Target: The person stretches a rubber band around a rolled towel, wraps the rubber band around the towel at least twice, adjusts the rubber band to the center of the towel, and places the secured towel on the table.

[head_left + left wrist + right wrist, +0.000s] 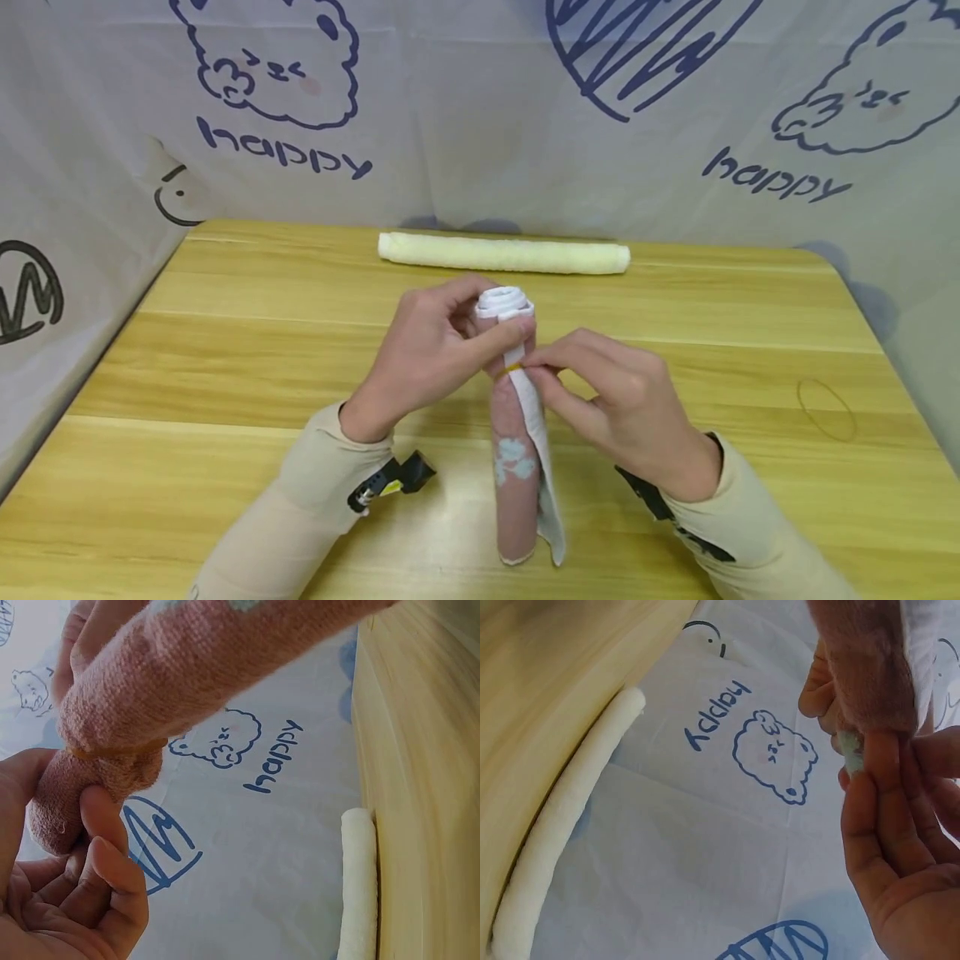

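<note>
A pink towel (515, 517) with a pale blue pattern and a white edge strip is rolled into a tube. One end of the strip hangs loose along its right side. My left hand (427, 350) grips the roll near its white spiral end, thumb across the front. Around the towel, just below that thumb, runs a yellow-brown rubber band (513, 368); the left wrist view shows the band (112, 752) squeezing the pink cloth. My right hand (622, 400) pinches the band at the roll's right side with thumb and fingertips. In the right wrist view, the fingers partly hide the band.
A second rolled towel (502, 253), pale yellow, lies across the back of the wooden table (262, 367). Another rubber band (853, 417) lies loose on the right. Behind the table hangs a white cloth (465, 100) with blue drawings.
</note>
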A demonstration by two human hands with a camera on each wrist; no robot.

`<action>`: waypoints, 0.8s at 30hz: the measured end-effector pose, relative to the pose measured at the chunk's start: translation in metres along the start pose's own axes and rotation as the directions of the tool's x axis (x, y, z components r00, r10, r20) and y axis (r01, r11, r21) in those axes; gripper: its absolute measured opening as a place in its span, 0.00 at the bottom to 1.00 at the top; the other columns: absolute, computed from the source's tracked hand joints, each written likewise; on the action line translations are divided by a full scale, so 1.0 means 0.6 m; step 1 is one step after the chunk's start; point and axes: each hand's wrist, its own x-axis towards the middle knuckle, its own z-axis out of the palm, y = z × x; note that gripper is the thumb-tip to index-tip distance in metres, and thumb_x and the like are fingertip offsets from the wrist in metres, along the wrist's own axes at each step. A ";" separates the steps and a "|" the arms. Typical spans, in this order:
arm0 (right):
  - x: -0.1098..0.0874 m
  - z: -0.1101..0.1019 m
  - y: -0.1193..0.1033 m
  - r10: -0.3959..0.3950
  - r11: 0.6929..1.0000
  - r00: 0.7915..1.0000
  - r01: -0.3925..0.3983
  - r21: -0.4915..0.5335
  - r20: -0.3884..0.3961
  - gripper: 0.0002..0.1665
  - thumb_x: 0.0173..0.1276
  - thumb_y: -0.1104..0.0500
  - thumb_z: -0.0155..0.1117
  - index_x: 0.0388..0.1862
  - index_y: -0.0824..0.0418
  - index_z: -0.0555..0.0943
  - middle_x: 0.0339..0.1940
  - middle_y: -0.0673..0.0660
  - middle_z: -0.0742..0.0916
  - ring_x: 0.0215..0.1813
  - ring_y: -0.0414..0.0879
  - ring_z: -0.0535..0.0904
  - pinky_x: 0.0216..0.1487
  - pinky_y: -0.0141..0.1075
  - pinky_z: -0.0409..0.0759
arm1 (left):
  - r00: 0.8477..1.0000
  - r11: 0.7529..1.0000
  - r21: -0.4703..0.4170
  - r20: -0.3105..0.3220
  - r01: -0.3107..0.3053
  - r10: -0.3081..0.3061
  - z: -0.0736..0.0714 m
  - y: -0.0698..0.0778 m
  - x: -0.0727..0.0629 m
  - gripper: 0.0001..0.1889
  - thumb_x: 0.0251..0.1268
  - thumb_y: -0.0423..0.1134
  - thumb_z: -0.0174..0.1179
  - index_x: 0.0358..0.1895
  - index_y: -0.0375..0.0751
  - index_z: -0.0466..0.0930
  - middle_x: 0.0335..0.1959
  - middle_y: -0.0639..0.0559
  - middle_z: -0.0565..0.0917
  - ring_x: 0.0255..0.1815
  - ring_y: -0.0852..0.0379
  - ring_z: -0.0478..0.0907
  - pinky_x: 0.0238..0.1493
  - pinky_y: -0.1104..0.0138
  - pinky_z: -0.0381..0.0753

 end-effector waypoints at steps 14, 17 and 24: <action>0.001 -0.003 -0.006 0.048 0.998 0.996 -0.044 -0.049 0.080 0.05 0.66 0.68 0.69 0.38 0.60 0.84 0.33 0.49 0.84 0.34 0.36 0.78 0.34 0.22 0.78 | 0.998 0.995 -0.080 -0.035 0.053 -0.056 0.018 0.004 0.000 0.10 0.64 0.41 0.72 0.40 0.37 0.87 0.30 0.46 0.90 0.21 0.59 0.83 0.20 0.66 0.83; 0.002 -0.003 0.001 0.004 0.999 0.995 0.002 -0.055 0.099 0.12 0.55 0.73 0.65 0.35 0.59 0.80 0.30 0.48 0.80 0.33 0.35 0.75 0.31 0.22 0.74 | 0.998 0.993 -0.105 -0.021 0.053 -0.056 0.022 0.005 0.000 0.10 0.64 0.40 0.73 0.41 0.37 0.87 0.31 0.45 0.90 0.22 0.59 0.83 0.20 0.65 0.83; 0.001 -0.004 0.007 -0.019 0.998 0.994 0.025 -0.050 0.108 0.12 0.54 0.73 0.65 0.35 0.59 0.80 0.30 0.49 0.80 0.33 0.36 0.75 0.32 0.23 0.76 | 0.996 0.996 -0.055 -0.034 0.076 -0.078 0.027 0.001 0.001 0.10 0.65 0.42 0.72 0.40 0.39 0.86 0.29 0.47 0.89 0.23 0.61 0.80 0.21 0.68 0.80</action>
